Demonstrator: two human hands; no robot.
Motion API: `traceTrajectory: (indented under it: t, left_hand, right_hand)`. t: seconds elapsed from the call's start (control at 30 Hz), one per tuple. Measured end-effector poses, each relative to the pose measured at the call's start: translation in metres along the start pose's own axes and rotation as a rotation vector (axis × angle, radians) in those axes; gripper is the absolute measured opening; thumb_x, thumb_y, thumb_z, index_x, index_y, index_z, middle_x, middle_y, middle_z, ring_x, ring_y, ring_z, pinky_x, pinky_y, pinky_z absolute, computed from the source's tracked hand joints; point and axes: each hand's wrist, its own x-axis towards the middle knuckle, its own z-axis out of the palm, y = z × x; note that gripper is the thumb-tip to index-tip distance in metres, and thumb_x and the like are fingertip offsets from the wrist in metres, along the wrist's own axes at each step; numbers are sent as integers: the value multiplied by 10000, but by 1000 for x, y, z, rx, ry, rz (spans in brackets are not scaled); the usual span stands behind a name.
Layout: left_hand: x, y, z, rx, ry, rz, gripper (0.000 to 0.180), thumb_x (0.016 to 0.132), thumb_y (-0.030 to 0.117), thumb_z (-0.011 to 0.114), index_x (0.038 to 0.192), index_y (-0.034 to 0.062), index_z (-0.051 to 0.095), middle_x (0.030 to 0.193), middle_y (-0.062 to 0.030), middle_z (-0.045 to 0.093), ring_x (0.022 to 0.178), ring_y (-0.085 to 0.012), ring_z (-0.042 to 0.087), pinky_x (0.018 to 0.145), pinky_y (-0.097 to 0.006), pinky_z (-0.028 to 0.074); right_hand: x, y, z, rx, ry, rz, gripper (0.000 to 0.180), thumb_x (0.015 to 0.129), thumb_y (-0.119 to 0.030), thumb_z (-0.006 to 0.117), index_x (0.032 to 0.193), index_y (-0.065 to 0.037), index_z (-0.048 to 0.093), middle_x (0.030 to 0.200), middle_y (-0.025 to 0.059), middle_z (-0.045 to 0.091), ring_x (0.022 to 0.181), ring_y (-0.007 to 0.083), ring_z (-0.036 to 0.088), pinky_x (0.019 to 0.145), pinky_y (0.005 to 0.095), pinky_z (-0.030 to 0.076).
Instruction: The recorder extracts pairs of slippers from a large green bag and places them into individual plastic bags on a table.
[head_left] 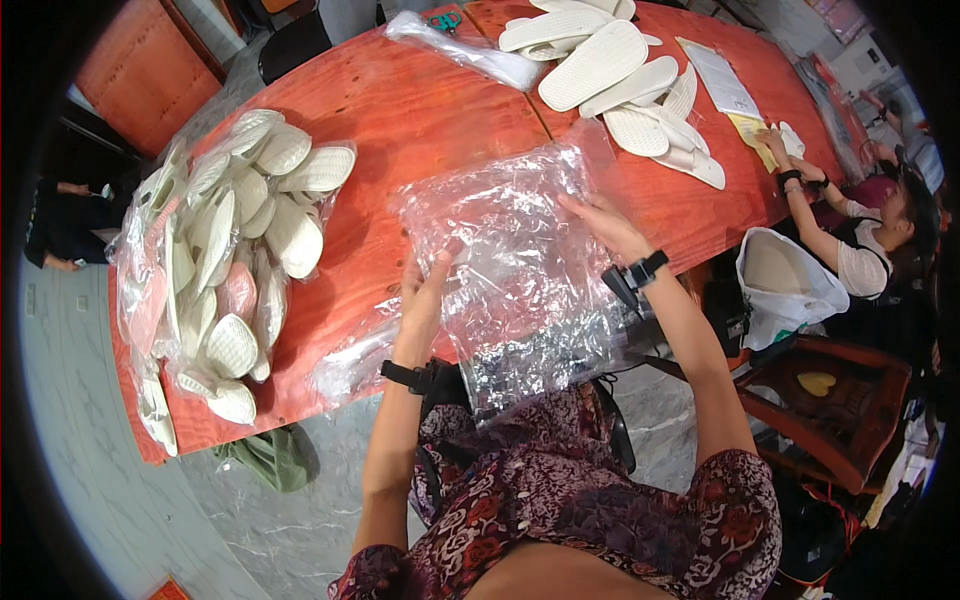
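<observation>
A large crinkled clear plastic bag (515,255) is stretched between my two hands above the near edge of the table. My left hand (424,298) grips its left side, thumb on top. At the upper right side of the bag, my right hand (610,228) pinches the film. No slipper shows inside the bag. More clear plastic film (360,358) lies on the table beside my left hand. Beyond my right hand sits a loose pile of cream slippers (597,68), unwrapped. A big heap of bagged slippers (240,215), mostly cream with some pink, covers the table's left end.
The red wooden table (370,220) spans the view. Flat plastic bags (465,52) and green-handled scissors (445,20) lie at its far side. A co-worker (865,235) sits at the right, hands near papers (718,78). A white sack (785,285) and wooden chair (830,405) stand right.
</observation>
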Motion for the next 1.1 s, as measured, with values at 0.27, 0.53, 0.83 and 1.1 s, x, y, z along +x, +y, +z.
traceTrajectory:
  t: [0.27,0.53,0.83,1.1]
  left_hand:
    - [-5,-41,11,1258,5,440,907,724,313,764,1444,58,275,1243,-228,437,1169,-393,411,1003,-469,320]
    - [18,-47,-31,1360,133,537,556,693,82,718,1214,31,528,1036,-182,542,977,-359,499,850,-473,398]
    - [17,-1,-83,1200,327,498,443,740,78,684,1151,-20,550,998,-221,562,951,-386,516,844,-450,415]
    - [14,13,-62,1118,334,494,392,763,91,677,1113,-25,544,1005,-230,560,957,-387,513,843,-453,408]
  right_hand:
    - [-10,2,-80,45,269,-50,255,875,-340,672,903,-87,654,741,-54,558,626,53,483,570,215,393]
    - [24,15,-133,-189,180,-92,380,900,-295,642,1147,-11,589,1022,30,627,872,97,583,739,239,471]
    - [9,-32,-76,-898,423,-566,408,869,-258,627,1142,40,575,1069,239,592,989,400,554,864,422,434]
    - [37,-26,-106,-1376,693,-348,352,801,-294,693,1059,-56,661,1194,166,455,1172,396,357,928,528,347]
